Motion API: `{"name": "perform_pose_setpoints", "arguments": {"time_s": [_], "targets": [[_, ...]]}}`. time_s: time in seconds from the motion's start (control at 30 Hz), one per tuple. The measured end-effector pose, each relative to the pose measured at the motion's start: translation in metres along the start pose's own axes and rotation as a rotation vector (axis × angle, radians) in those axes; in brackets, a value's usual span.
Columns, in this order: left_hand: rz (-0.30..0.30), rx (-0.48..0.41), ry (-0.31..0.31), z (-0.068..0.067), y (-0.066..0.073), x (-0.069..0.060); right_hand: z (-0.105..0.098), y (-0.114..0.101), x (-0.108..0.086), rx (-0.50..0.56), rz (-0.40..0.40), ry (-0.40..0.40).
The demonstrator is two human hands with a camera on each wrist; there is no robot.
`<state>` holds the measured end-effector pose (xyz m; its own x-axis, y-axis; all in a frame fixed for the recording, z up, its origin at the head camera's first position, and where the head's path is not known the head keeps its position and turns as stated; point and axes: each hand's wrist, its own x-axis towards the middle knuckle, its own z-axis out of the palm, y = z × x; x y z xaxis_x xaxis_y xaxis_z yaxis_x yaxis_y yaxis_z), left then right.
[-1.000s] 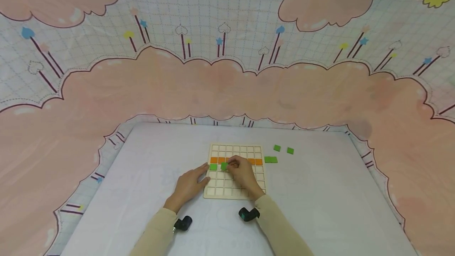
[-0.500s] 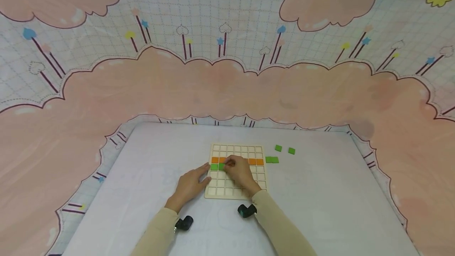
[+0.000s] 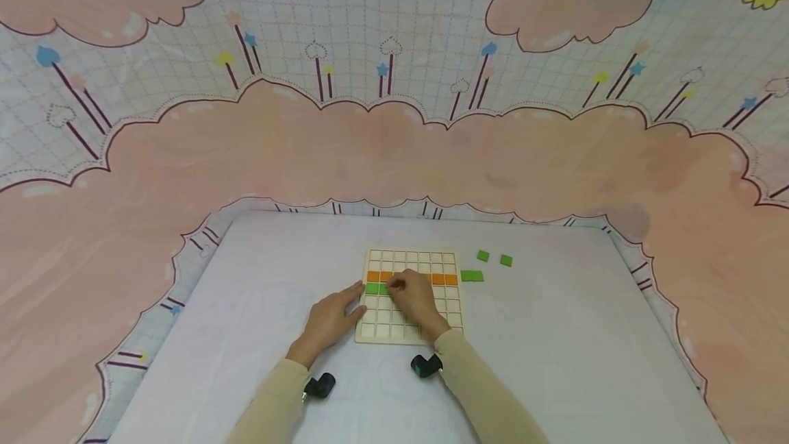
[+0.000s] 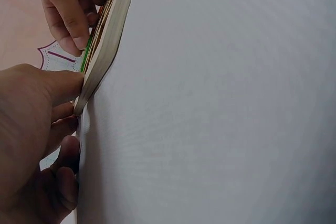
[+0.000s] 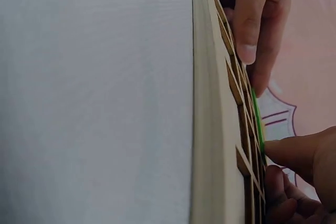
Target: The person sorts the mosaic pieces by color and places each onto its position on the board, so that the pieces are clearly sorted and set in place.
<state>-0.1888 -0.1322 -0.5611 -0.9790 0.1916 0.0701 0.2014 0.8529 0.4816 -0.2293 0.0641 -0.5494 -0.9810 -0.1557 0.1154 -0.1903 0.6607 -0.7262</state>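
A pale wooden grid board lies on the white table, with a row of orange tiles across it. Below that row, two green tiles sit side by side in the leftmost cells. My left hand rests against the board's left edge, fingers extended, thumb at the rim. Over the board, my right hand has curled fingers, its fingertips on the second green tile. In the right wrist view the right thumb touches the end of the green strip. The right hand hides the middle cells.
Two green tiles lie together just right of the board. Farther back are two separate green tiles, one nearer and one more to the right. A cloud-patterned cloth hangs behind the table.
My right hand has moved slightly left and lowered the green tile from a tilted position into the second cell, beside the first green one. The left hand stays in place.
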Motion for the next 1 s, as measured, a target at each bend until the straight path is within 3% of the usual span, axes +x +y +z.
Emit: {"name": "perform_pose_setpoints", "arguments": {"time_s": [0.13, 0.47, 0.77, 1.0], "targets": [[0.001, -0.008, 0.003, 0.0, 0.001, 0.0, 0.0, 0.001, 0.0, -0.013, -0.014, -0.006], [0.003, -0.005, 0.013, 0.001, 0.0, -0.002, -0.004, 0.007, -0.004, 0.212, 0.09, -0.069], [0.005, 0.012, 0.018, 0.004, -0.002, -0.003, -0.01, 0.007, -0.013, 0.19, 0.02, -0.06], [0.006, 0.013, 0.024, 0.004, -0.001, -0.001, -0.027, -0.004, -0.022, 0.211, -0.018, -0.038]]}}
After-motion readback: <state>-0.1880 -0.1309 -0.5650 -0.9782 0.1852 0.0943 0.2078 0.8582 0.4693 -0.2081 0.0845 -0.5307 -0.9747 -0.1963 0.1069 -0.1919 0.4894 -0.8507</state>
